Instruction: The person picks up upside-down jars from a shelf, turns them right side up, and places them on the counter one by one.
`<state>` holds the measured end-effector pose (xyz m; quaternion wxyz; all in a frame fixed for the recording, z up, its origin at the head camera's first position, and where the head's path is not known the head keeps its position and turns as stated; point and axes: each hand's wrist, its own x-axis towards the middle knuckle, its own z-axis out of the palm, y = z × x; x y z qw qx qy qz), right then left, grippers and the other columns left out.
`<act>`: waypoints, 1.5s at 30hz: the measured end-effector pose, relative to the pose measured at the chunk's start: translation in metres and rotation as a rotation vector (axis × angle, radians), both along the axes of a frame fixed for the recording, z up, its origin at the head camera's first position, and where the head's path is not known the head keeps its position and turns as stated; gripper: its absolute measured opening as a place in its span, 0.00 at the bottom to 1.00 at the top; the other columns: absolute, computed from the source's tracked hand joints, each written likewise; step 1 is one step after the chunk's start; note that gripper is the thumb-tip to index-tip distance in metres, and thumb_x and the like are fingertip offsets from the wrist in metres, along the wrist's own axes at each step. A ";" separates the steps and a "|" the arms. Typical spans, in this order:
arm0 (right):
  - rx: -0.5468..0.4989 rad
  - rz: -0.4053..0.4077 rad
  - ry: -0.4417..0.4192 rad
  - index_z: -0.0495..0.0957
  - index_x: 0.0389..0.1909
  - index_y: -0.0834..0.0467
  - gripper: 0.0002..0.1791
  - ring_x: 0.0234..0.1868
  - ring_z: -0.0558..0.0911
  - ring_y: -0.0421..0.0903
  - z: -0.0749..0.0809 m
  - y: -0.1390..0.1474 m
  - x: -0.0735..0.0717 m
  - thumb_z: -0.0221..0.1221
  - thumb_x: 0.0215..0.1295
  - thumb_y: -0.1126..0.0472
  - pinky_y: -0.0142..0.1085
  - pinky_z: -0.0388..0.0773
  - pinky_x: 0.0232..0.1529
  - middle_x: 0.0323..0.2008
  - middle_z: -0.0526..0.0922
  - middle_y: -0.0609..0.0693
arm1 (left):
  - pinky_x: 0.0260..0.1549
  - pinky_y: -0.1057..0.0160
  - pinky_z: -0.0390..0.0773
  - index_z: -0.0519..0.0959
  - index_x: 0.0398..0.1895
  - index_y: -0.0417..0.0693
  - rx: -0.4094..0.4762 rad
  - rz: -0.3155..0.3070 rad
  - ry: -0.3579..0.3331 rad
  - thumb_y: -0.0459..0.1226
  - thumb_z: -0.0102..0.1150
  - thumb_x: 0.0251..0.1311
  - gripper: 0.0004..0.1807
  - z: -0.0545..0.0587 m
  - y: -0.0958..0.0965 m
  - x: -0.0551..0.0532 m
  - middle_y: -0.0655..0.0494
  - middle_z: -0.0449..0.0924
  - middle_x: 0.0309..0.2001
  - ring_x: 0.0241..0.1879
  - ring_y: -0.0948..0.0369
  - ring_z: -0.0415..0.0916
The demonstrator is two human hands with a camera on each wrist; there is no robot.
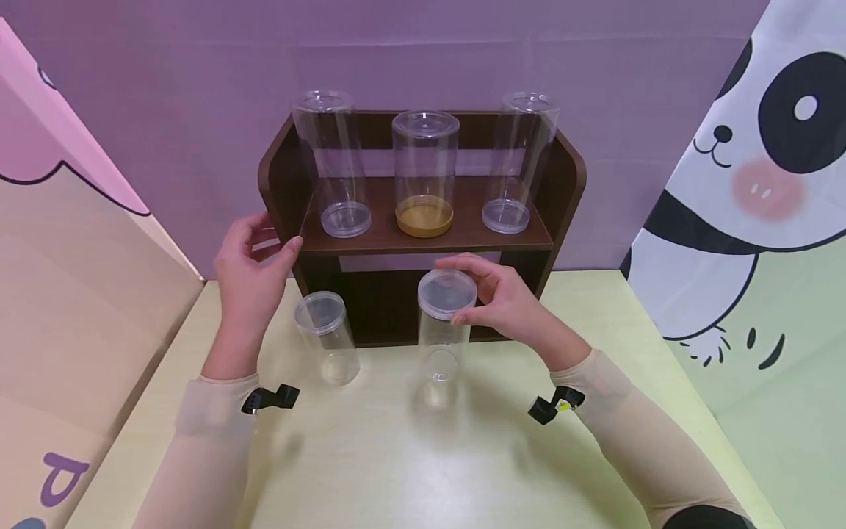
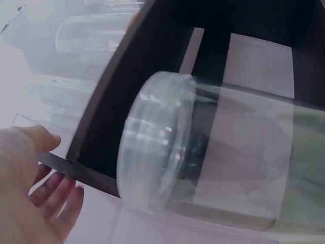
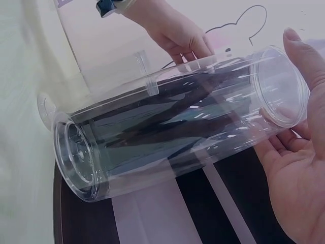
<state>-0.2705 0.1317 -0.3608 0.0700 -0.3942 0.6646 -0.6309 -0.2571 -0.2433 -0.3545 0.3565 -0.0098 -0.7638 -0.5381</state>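
Observation:
My left hand [image 1: 251,275] holds the left side panel of a dark brown wooden shelf [image 1: 423,245], thumb on the front edge and fingers behind it. My right hand [image 1: 509,303] grips a clear plastic jar [image 1: 447,294] near its translucent lid, thumb in front and fingers round the far side. That jar is upright before the shelf's lower opening, its base close over the table. Left of it, a second clear lidded jar [image 1: 322,314] stands on the table near my left hand; its lid [image 2: 152,142] looms large in the left wrist view.
Three tall clear jars stand on the shelf's upper board: a left one [image 1: 346,219], a middle one with a gold base [image 1: 424,217] and a right one [image 1: 507,217]. The pale wooden table [image 1: 396,463] meets a purple backdrop [image 1: 423,51]; printed panels flank both sides.

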 end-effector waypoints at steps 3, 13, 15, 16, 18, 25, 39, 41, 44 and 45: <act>0.009 0.003 -0.005 0.74 0.73 0.72 0.41 0.62 0.82 0.51 -0.002 -0.001 -0.001 0.77 0.58 0.78 0.34 0.84 0.57 0.69 0.79 0.57 | 0.56 0.69 0.85 0.83 0.68 0.42 -0.007 0.008 -0.020 0.33 0.74 0.70 0.25 -0.003 -0.002 -0.003 0.59 0.82 0.56 0.53 0.66 0.83; 0.030 -0.006 -0.008 0.75 0.74 0.70 0.41 0.64 0.81 0.54 -0.005 -0.003 -0.004 0.77 0.58 0.78 0.34 0.84 0.59 0.70 0.77 0.59 | 0.53 0.73 0.83 0.83 0.69 0.42 0.004 -0.030 -0.027 0.32 0.75 0.69 0.25 -0.008 -0.006 -0.006 0.64 0.82 0.55 0.53 0.65 0.82; 0.030 -0.001 -0.013 0.75 0.74 0.70 0.41 0.64 0.81 0.54 -0.005 -0.004 -0.004 0.78 0.59 0.77 0.35 0.84 0.59 0.70 0.77 0.59 | 0.53 0.73 0.83 0.84 0.67 0.40 0.009 -0.039 -0.029 0.32 0.75 0.70 0.24 -0.007 -0.006 -0.006 0.65 0.81 0.53 0.53 0.65 0.81; 0.032 0.002 -0.015 0.74 0.74 0.70 0.41 0.64 0.81 0.54 -0.006 -0.005 -0.004 0.78 0.59 0.77 0.35 0.84 0.59 0.71 0.77 0.59 | 0.52 0.73 0.83 0.84 0.66 0.40 0.007 -0.040 -0.033 0.32 0.75 0.70 0.23 -0.007 -0.007 -0.005 0.66 0.81 0.53 0.53 0.65 0.81; 0.035 0.004 -0.017 0.74 0.74 0.70 0.41 0.64 0.81 0.54 -0.006 -0.007 -0.004 0.78 0.58 0.77 0.35 0.84 0.59 0.71 0.76 0.59 | 0.51 0.74 0.83 0.84 0.64 0.39 0.007 -0.044 -0.034 0.32 0.75 0.69 0.21 -0.007 -0.007 -0.004 0.67 0.82 0.51 0.52 0.64 0.81; 0.050 -0.020 -0.030 0.75 0.75 0.66 0.41 0.64 0.81 0.56 -0.015 -0.024 -0.004 0.77 0.60 0.78 0.36 0.84 0.61 0.69 0.78 0.57 | 0.50 0.74 0.83 0.84 0.63 0.38 0.004 -0.053 -0.029 0.32 0.75 0.70 0.21 -0.009 -0.009 -0.005 0.67 0.82 0.51 0.52 0.64 0.81; 0.041 -0.063 0.130 0.76 0.74 0.65 0.43 0.60 0.83 0.52 -0.039 -0.071 -0.014 0.80 0.57 0.75 0.41 0.83 0.67 0.66 0.80 0.56 | 0.50 0.73 0.83 0.84 0.62 0.38 0.030 -0.075 -0.024 0.32 0.75 0.70 0.20 -0.010 -0.009 -0.007 0.66 0.83 0.50 0.53 0.63 0.81; 0.043 -0.063 0.131 0.76 0.74 0.65 0.43 0.60 0.82 0.51 -0.041 -0.076 -0.015 0.81 0.57 0.75 0.41 0.82 0.68 0.66 0.80 0.56 | 0.50 0.73 0.84 0.84 0.62 0.38 0.033 -0.076 -0.023 0.32 0.75 0.70 0.20 -0.010 -0.009 -0.007 0.66 0.83 0.50 0.52 0.63 0.81; 0.043 -0.065 0.116 0.77 0.74 0.65 0.42 0.61 0.81 0.50 -0.044 -0.083 -0.017 0.81 0.57 0.75 0.41 0.80 0.70 0.66 0.80 0.56 | 0.50 0.73 0.84 0.84 0.62 0.38 0.037 -0.078 -0.023 0.32 0.75 0.70 0.20 -0.010 -0.008 -0.007 0.66 0.83 0.50 0.52 0.62 0.81; 0.045 -0.067 0.109 0.77 0.74 0.65 0.42 0.61 0.81 0.50 -0.045 -0.085 -0.018 0.81 0.57 0.74 0.41 0.80 0.70 0.66 0.80 0.55 | 0.50 0.72 0.84 0.84 0.62 0.38 0.036 -0.077 -0.025 0.32 0.75 0.70 0.20 -0.010 -0.008 -0.007 0.65 0.83 0.50 0.53 0.62 0.81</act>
